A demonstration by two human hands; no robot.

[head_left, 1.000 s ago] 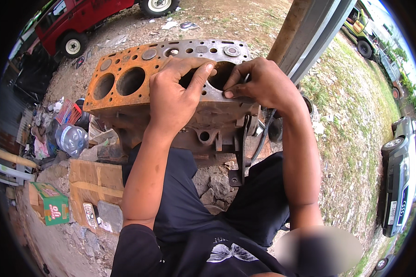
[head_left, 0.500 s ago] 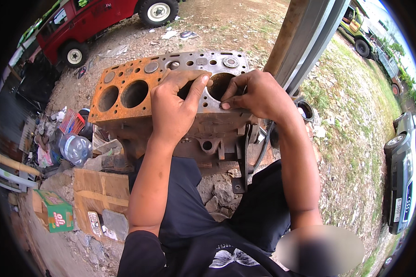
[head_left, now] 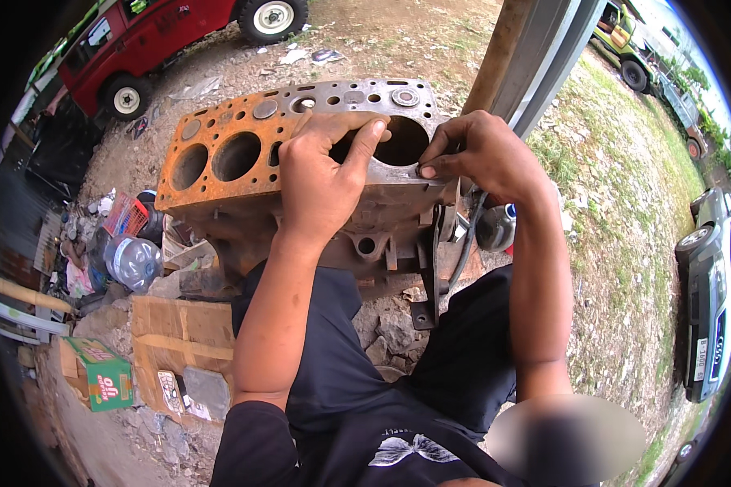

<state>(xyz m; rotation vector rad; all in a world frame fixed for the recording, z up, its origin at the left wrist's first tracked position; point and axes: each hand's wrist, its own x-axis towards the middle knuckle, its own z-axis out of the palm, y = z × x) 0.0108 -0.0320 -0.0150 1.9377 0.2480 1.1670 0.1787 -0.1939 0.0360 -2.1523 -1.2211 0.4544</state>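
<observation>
In front of me stands an engine block (head_left: 248, 188), its top face rusty orange on the left and bare grey metal on the right. Over the rightmost cylinder bore (head_left: 404, 144), my left hand (head_left: 325, 170) is closed, thumb and forefinger pinched together at the bore's left side. At the bore's right edge my right hand (head_left: 491, 158) is also closed, its fingertips pressed together close to the grey top face. Whatever either pinch holds is too small or hidden to make out. My left hand partly covers the middle bores.
Right of the block stands a metal post (head_left: 536, 61), with a dark bottle (head_left: 495, 227) near its foot. A black bracket (head_left: 430, 284) hangs from the block's front. Flattened cardboard (head_left: 175, 333), a green box (head_left: 101, 377) and a large clear bottle (head_left: 134, 261) lie left. A red vehicle (head_left: 162, 40) stands beyond.
Both hands have shifted right over the block. My right fingertips have moved from the bore's near edge to its right edge, while my left pinch has moved slightly upward too.
</observation>
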